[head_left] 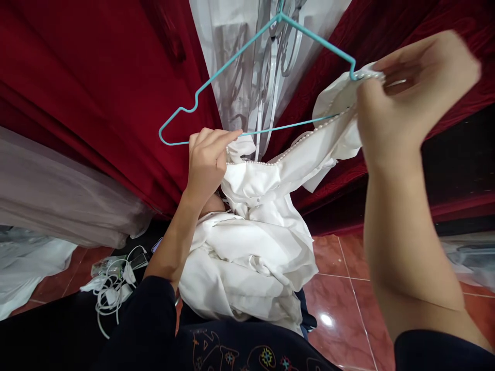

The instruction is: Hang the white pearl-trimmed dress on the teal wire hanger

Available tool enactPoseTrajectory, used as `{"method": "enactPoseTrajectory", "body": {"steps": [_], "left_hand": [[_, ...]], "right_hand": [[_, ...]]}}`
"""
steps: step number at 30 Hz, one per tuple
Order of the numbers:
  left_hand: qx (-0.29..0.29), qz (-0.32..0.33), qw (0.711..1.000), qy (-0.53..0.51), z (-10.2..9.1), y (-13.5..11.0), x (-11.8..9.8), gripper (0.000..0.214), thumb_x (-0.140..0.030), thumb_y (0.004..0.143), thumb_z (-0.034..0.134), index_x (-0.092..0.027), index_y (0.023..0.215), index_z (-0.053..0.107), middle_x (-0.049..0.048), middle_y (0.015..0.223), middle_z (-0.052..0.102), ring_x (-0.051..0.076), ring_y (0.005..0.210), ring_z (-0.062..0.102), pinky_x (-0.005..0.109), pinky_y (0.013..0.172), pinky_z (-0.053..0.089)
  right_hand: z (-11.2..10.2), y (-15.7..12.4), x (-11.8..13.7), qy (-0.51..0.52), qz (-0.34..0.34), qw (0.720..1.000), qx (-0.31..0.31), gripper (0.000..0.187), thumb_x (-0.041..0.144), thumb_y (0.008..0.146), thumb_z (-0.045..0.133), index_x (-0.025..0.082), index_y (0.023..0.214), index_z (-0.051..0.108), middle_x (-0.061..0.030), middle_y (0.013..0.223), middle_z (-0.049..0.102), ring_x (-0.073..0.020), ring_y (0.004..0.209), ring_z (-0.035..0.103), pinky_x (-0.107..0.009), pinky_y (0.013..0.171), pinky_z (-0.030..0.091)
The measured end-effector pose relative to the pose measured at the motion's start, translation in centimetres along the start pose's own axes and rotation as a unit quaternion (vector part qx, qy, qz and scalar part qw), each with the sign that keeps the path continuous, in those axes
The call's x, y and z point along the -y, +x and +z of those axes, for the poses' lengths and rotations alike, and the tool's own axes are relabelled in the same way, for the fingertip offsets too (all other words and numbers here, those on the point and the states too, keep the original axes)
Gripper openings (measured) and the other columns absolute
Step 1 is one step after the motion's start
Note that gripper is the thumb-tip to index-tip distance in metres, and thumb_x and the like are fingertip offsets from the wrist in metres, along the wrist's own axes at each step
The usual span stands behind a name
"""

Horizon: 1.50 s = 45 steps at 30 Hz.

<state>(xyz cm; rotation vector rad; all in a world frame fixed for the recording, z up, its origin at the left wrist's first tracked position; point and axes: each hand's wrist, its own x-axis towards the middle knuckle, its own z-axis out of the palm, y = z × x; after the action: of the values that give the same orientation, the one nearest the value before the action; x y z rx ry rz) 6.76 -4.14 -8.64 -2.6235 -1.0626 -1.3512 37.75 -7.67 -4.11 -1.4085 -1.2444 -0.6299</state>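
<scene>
A white garment (255,242) with a pearl-trimmed neckline hangs partly from a teal wire hanger (232,56). My left hand (207,159) is closed on the garment's neckline and the hanger's bottom bar near the middle. My right hand (402,98) is raised at the upper right, its fingers pinched on the garment's shoulder where it sits over the hanger's right end. The rest of the garment droops in folds onto my lap.
Dark red curtains (85,87) and a sheer white curtain (247,62) hang right behind the hanger. White cables and chargers (112,288) lie on the red tiled floor (340,288) at lower left. Pale fabric (46,201) spreads across the left.
</scene>
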Motion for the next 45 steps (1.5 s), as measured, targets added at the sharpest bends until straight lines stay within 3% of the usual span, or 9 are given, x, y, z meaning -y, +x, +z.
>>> {"method": "enactPoseTrajectory", "body": {"steps": [9,14,19,23,29,36,41,43,45], "left_hand": [[0.015,0.002,1.0,0.001,-1.1,0.1,0.9,0.05,-0.005,0.103,0.048,-0.036,0.128,0.077,-0.0004,0.113,0.079,0.026,0.106,0.062,0.046,0.103,0.043],[0.019,0.008,1.0,0.002,-1.1,0.1,1.4,0.049,-0.007,0.104,0.047,-0.035,0.13,0.077,0.0009,0.115,0.078,0.025,0.107,0.061,0.045,0.104,0.043],[0.027,0.001,1.0,-0.004,0.0,0.4,1.4,0.049,-0.005,0.102,0.049,-0.032,0.13,0.078,0.0009,0.117,0.08,0.025,0.105,0.063,0.043,0.1,0.046],[0.021,0.015,0.999,-0.033,0.7,0.4,1.1,0.049,-0.005,0.102,0.048,-0.031,0.131,0.077,0.0014,0.117,0.08,0.024,0.105,0.063,0.043,0.1,0.048],[-0.127,0.015,0.992,0.004,1.6,-1.9,1.1,0.039,-0.01,0.104,0.045,-0.03,0.115,0.077,0.0052,0.122,0.074,0.025,0.124,0.061,0.048,0.109,0.05],[-0.213,-0.162,0.963,-0.002,-0.2,-5.8,6.2,0.013,-0.024,0.096,0.054,-0.023,0.109,0.057,0.0083,0.104,0.064,0.017,0.087,0.064,0.029,0.065,0.053],[-0.396,-0.063,0.914,0.056,-3.6,0.5,12.0,0.033,-0.053,0.109,0.051,-0.022,0.1,0.047,-0.0022,0.091,0.052,0.006,0.076,0.05,0.026,0.067,0.048],[-0.398,-0.024,0.916,0.05,-4.7,3.9,12.2,0.042,-0.06,0.109,0.053,-0.021,0.097,0.048,-0.0046,0.091,0.052,0.003,0.075,0.052,0.026,0.066,0.046],[-0.285,-0.024,0.958,0.019,-5.1,6.7,10.9,0.033,-0.059,0.109,0.058,-0.027,0.103,0.054,-0.0032,0.102,0.063,0.008,0.089,0.061,0.029,0.066,0.053]], "right_hand": [[-1.0,1.1,-4.5,-0.019,0.142,0.988,-0.053,0.017,0.026,0.081,0.081,0.009,0.079,0.08,-0.0111,0.072,0.074,-0.0211,0.067,0.074,-0.03,0.054,0.043],[-4.7,0.0,-3.4,-0.092,0.247,0.953,0.152,0.009,0.019,0.079,0.08,0.014,0.085,0.085,-0.0112,0.071,0.074,-0.0135,0.056,0.062,-0.031,0.051,0.038],[-6.6,-2.7,2.0,-0.046,0.034,0.919,0.39,0.009,0.02,0.08,0.071,0.023,0.085,0.077,-0.0056,0.077,0.074,-0.0177,0.067,0.063,-0.036,0.064,0.043],[-3.4,-4.2,4.8,0.104,-0.141,0.936,0.304,0.013,0.031,0.096,0.058,0.025,0.095,0.069,-0.0129,0.116,0.074,-0.0285,0.106,0.067,-0.05,0.094,0.054],[1.2,-6.0,3.8,0.102,-0.109,0.958,0.245,0.02,0.036,0.103,0.048,0.026,0.101,0.065,-0.0094,0.101,0.072,-0.0291,0.104,0.065,-0.053,0.093,0.056],[0.5,-6.4,3.6,0.15,-0.136,0.958,0.205,0.019,0.036,0.104,0.05,0.029,0.105,0.068,-0.0061,0.099,0.075,-0.025,0.096,0.066,-0.045,0.089,0.055],[0.5,-6.5,4.0,0.112,-0.106,0.962,0.227,0.026,0.042,0.103,0.047,0.027,0.101,0.069,-0.0074,0.099,0.074,-0.0267,0.096,0.066,-0.049,0.091,0.056],[0.5,-6.6,4.1,0.105,-0.104,0.963,0.224,0.027,0.041,0.102,0.048,0.026,0.101,0.07,-0.0072,0.098,0.074,-0.0265,0.096,0.067,-0.05,0.09,0.057],[0.5,-6.8,4.3,0.104,-0.104,0.965,0.219,0.026,0.04,0.102,0.047,0.026,0.101,0.07,-0.007,0.099,0.074,-0.026,0.097,0.067,-0.049,0.09,0.057]]}}
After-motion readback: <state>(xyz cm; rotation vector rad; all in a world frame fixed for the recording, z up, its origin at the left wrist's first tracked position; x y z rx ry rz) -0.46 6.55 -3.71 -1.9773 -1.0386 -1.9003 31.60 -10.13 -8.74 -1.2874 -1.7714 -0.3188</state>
